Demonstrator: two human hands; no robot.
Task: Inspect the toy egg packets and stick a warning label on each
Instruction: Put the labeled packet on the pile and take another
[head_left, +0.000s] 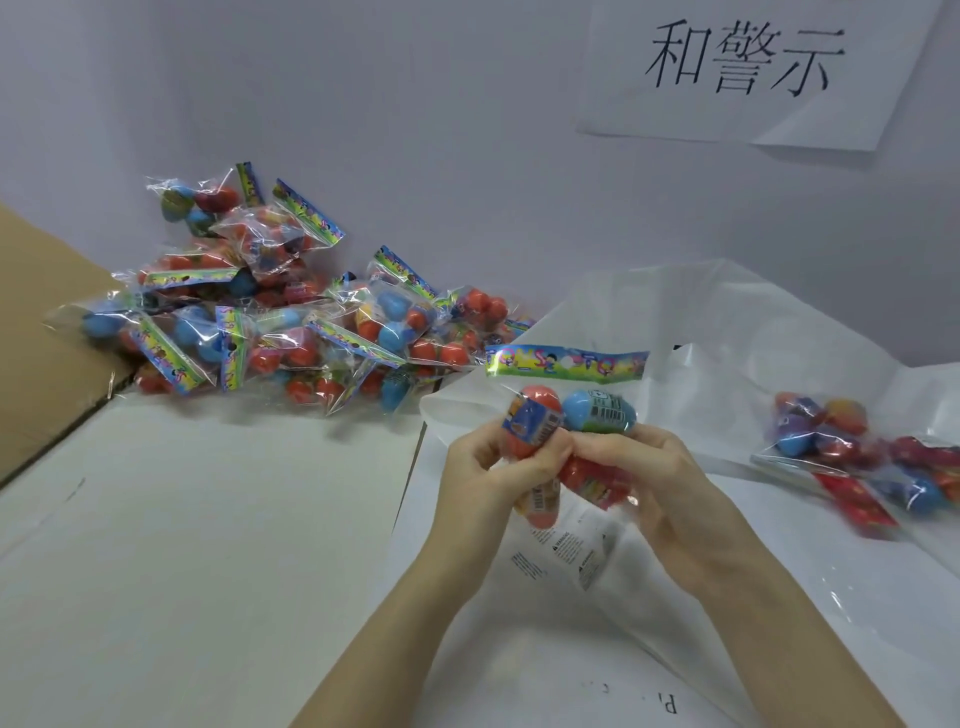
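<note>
Both hands, the left hand (485, 467) and the right hand (649, 467), grip one toy egg packet (566, 415) between curled fingers, above a white plastic sheet (675, 322) on the desk (182, 519). A heap of packets (270, 306) lies at ten o'clock, and a few more packets (857, 457) lie at three o'clock.

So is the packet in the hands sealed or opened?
Sealed, as far as shows: the held packet has its printed header strip intact across the top, eggs inside. Both hands grip its lower part, hiding the bottom edge.
</note>
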